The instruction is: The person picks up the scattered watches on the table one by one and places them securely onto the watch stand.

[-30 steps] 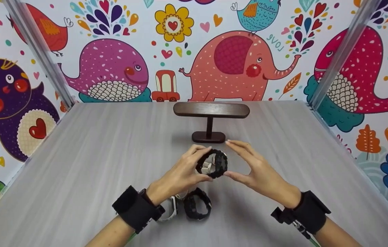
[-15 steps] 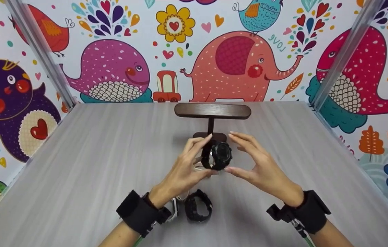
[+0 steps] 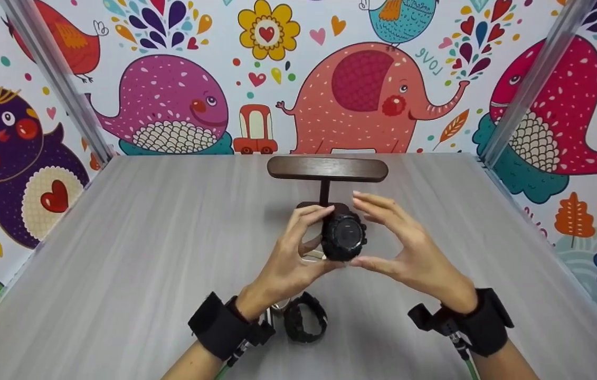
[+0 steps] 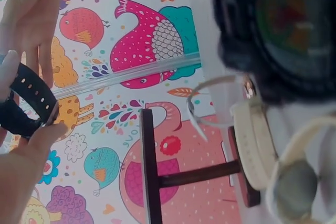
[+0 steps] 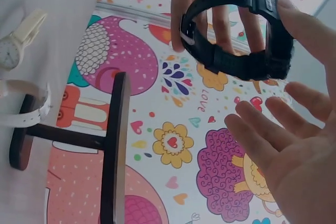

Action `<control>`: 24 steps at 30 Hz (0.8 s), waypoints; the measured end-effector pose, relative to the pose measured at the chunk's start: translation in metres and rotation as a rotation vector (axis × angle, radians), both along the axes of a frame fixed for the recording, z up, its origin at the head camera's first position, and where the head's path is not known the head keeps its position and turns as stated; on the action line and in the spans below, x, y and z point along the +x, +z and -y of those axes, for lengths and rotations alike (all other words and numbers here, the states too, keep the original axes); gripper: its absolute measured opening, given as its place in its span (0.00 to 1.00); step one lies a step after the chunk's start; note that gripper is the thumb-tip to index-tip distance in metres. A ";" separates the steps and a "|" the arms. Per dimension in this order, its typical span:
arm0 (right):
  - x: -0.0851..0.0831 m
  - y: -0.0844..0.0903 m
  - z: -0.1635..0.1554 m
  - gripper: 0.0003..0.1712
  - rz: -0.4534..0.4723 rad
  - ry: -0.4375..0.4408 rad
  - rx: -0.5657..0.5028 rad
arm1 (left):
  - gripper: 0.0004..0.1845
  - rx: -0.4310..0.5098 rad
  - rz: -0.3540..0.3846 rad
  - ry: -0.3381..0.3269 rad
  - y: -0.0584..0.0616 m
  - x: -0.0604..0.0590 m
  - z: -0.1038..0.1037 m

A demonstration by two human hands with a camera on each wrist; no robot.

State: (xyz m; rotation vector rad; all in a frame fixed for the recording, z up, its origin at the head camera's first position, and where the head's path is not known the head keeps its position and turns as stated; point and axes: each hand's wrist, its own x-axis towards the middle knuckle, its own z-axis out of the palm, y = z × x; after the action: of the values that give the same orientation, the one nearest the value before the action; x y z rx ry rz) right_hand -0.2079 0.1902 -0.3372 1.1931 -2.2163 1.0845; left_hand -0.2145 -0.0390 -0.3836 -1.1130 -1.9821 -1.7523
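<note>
A black digital wristwatch (image 3: pixel 347 235), its strap closed in a loop, is held above the table with its dial facing up toward the head camera. My left hand (image 3: pixel 292 257) grips it between thumb and fingers on the strap side, plain in the right wrist view. The right hand (image 3: pixel 411 250) is on the other side; its thumb touches the edge of the case, while its straight fingers stand apart from the watch (image 5: pixel 236 38). Just behind the watch is a dark brown T-shaped watch stand (image 3: pixel 327 169), its base partly covered by the watch.
Nearer the body, a second black watch (image 3: pixel 305 319) lies on the grey table (image 3: pixel 145 253). White and cream watches (image 5: pixel 23 103) sit beside it, largely hidden by my left hand and wrist in the head view. Patterned walls (image 3: pixel 171 105) enclose the back and sides.
Both hands have moved slightly forward and right with the black watch, toward the stand's base. The watch has turned from edge-on so its dial now faces up.
</note>
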 end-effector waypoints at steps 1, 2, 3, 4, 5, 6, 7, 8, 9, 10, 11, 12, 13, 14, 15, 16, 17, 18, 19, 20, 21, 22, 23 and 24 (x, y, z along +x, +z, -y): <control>0.000 0.000 0.002 0.50 -0.010 0.005 0.004 | 0.41 0.006 -0.001 -0.010 0.000 -0.001 -0.001; 0.000 0.001 0.003 0.49 -0.016 0.008 0.008 | 0.41 0.013 -0.002 -0.020 0.000 -0.001 -0.001; 0.000 0.001 0.004 0.48 -0.025 0.011 0.011 | 0.41 0.020 0.000 -0.031 -0.001 -0.002 -0.002; -0.001 0.001 0.005 0.47 -0.037 0.011 0.013 | 0.41 0.028 0.002 -0.039 -0.001 -0.002 -0.003; -0.001 0.002 0.006 0.46 -0.047 0.013 0.013 | 0.41 0.035 0.000 -0.046 -0.002 -0.003 -0.004; -0.002 0.002 0.007 0.45 -0.057 0.016 0.009 | 0.42 0.038 -0.005 -0.046 -0.002 -0.004 -0.005; -0.002 0.002 0.008 0.44 -0.065 0.017 0.006 | 0.42 0.039 -0.012 -0.044 -0.002 -0.004 -0.006; -0.003 0.002 0.009 0.44 -0.080 0.018 0.002 | 0.42 0.037 -0.022 -0.039 -0.002 -0.005 -0.007; -0.004 0.002 0.009 0.43 -0.097 0.019 -0.004 | 0.43 0.032 -0.033 -0.030 -0.002 -0.005 -0.008; -0.004 0.002 0.010 0.43 -0.111 0.018 -0.008 | 0.42 0.028 -0.047 -0.021 -0.001 -0.005 -0.009; -0.004 0.002 0.011 0.43 -0.123 0.016 -0.013 | 0.42 0.023 -0.062 -0.013 -0.001 -0.006 -0.009; -0.004 0.002 0.012 0.42 -0.140 0.013 -0.018 | 0.42 0.018 -0.074 -0.004 -0.001 -0.007 -0.010; -0.004 0.002 0.012 0.42 -0.148 0.007 -0.019 | 0.42 0.017 -0.079 -0.001 -0.001 -0.007 -0.010; -0.004 0.002 0.012 0.42 -0.157 0.002 -0.020 | 0.42 0.016 -0.082 0.001 -0.001 -0.008 -0.011; -0.004 0.002 0.012 0.42 -0.156 -0.001 -0.020 | 0.42 0.016 -0.082 0.002 -0.001 -0.008 -0.011; -0.004 0.002 0.012 0.42 -0.156 -0.004 -0.020 | 0.42 0.017 -0.082 0.000 -0.001 -0.009 -0.012; -0.004 0.001 0.012 0.42 -0.156 -0.004 -0.022 | 0.42 0.018 -0.078 -0.002 -0.001 -0.009 -0.012; -0.004 0.001 0.013 0.42 -0.163 -0.003 -0.026 | 0.42 0.017 -0.074 -0.004 -0.002 -0.009 -0.012; -0.005 0.001 0.013 0.42 -0.163 -0.001 -0.028 | 0.42 0.018 -0.070 -0.007 -0.002 -0.009 -0.012; -0.005 0.001 0.014 0.42 -0.164 0.003 -0.031 | 0.42 0.020 -0.069 -0.008 -0.002 -0.009 -0.011; -0.005 0.000 0.014 0.42 -0.162 0.008 -0.032 | 0.42 0.020 -0.065 -0.009 -0.003 -0.008 -0.011; -0.006 0.000 0.015 0.42 -0.161 0.011 -0.032 | 0.41 0.019 -0.062 -0.007 -0.003 -0.008 -0.010; -0.006 -0.001 0.016 0.42 -0.161 0.015 -0.031 | 0.41 0.018 -0.060 -0.004 -0.003 -0.008 -0.010; -0.006 -0.001 0.016 0.42 -0.161 0.019 -0.030 | 0.41 0.017 -0.057 -0.002 -0.004 -0.007 -0.009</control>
State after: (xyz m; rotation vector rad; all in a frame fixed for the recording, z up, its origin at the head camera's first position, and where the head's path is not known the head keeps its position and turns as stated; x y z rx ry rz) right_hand -0.2143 0.1740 -0.3384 1.2450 -2.0643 0.9882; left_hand -0.2218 -0.0295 -0.3876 -1.1465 -1.9307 -1.7157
